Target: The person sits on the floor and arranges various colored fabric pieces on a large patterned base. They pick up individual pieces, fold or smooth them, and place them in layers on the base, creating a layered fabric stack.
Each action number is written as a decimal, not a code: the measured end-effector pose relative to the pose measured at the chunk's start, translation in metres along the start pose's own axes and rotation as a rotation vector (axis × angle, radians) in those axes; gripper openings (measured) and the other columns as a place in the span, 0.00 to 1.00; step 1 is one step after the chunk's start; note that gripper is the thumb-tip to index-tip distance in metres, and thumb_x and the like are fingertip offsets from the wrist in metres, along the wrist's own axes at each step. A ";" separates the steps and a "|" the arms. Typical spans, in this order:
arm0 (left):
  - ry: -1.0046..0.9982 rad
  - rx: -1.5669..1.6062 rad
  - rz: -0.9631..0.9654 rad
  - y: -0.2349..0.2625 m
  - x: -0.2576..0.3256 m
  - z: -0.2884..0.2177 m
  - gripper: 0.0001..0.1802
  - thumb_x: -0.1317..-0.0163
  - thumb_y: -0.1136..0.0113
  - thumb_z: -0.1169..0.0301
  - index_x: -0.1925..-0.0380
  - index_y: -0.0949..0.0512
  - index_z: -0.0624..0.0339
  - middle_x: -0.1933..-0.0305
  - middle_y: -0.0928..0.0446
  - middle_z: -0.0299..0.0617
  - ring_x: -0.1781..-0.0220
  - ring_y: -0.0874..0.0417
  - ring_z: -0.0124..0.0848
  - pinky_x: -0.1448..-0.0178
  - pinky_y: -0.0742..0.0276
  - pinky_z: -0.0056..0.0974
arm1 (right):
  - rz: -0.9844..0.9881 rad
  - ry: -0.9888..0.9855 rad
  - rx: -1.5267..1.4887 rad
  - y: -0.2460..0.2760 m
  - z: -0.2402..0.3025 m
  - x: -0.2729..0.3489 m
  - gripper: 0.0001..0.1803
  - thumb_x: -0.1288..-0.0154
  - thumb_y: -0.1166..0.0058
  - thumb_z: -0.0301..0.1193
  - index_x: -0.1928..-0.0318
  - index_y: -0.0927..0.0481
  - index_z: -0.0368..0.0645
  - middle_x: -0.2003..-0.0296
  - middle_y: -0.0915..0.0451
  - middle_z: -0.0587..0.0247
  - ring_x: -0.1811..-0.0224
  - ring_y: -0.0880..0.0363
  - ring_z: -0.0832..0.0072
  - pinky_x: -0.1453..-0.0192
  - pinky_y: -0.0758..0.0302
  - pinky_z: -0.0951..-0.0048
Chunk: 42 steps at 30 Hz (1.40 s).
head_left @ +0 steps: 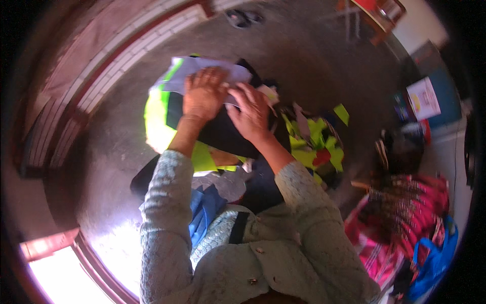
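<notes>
A lavender-grey piece of cloth [177, 75] lies across a black and neon-yellow garment [158, 114] in front of me. My left hand [205, 93] rests flat on the grey cloth, its fingers stretched out. Beside it, my right hand [250, 109] has its fingers extended over the edge of the same cloth and the black fabric [223, 131]. Both hands look slightly blurred. Whether the right thumb pinches any cloth is hidden. Blue fabric [206, 210] lies close to my lap.
To the right is a heap of neon-yellow and dark fabric scraps [316, 144], with a loose yellow scrap [341, 114] near it. Pink patterned cloth [405, 218] and a blue bag [435, 263] are at the lower right. Dark shoes [238, 19] stand on the far floor.
</notes>
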<state>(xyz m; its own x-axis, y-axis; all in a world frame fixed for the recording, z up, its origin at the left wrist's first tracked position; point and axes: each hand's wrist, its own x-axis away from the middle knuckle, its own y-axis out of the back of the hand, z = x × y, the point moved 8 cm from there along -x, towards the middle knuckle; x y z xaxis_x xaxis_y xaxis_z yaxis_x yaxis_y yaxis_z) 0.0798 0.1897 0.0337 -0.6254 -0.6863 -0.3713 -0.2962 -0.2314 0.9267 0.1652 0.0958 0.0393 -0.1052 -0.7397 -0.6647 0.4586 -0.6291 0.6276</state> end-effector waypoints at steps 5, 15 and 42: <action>0.047 -0.039 -0.004 -0.004 0.002 0.007 0.23 0.33 0.58 0.52 0.41 0.31 0.43 0.34 0.35 0.35 0.30 0.40 0.33 0.28 0.53 0.52 | 0.057 0.043 -0.039 0.002 -0.002 0.012 0.27 0.47 0.41 0.35 0.45 0.29 0.49 0.42 0.34 0.56 0.39 0.35 0.60 0.39 0.42 0.54; -0.013 -0.080 0.013 -0.008 -0.004 0.004 0.24 0.31 0.62 0.52 0.38 0.34 0.44 0.34 0.35 0.36 0.31 0.39 0.35 0.29 0.52 0.46 | 0.309 -0.663 -0.476 0.067 -0.154 0.116 0.15 0.31 0.52 0.36 0.50 0.23 0.43 0.58 0.20 0.66 0.55 0.22 0.75 0.51 0.26 0.74; -0.055 0.052 0.061 -0.001 -0.008 -0.005 0.26 0.31 0.63 0.50 0.40 0.31 0.48 0.36 0.33 0.40 0.32 0.36 0.37 0.30 0.50 0.45 | -0.351 -1.795 -0.978 0.019 -0.270 0.496 0.20 0.37 0.45 0.41 0.48 0.27 0.47 0.64 0.20 0.65 0.65 0.21 0.76 0.60 0.24 0.69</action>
<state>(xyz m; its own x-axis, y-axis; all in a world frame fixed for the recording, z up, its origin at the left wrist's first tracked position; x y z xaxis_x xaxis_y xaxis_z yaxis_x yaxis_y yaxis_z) 0.0888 0.1920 0.0360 -0.6815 -0.6592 -0.3179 -0.2923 -0.1531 0.9440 0.3596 -0.2186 -0.3880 -0.5480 -0.3838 0.7432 0.3814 -0.9054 -0.1864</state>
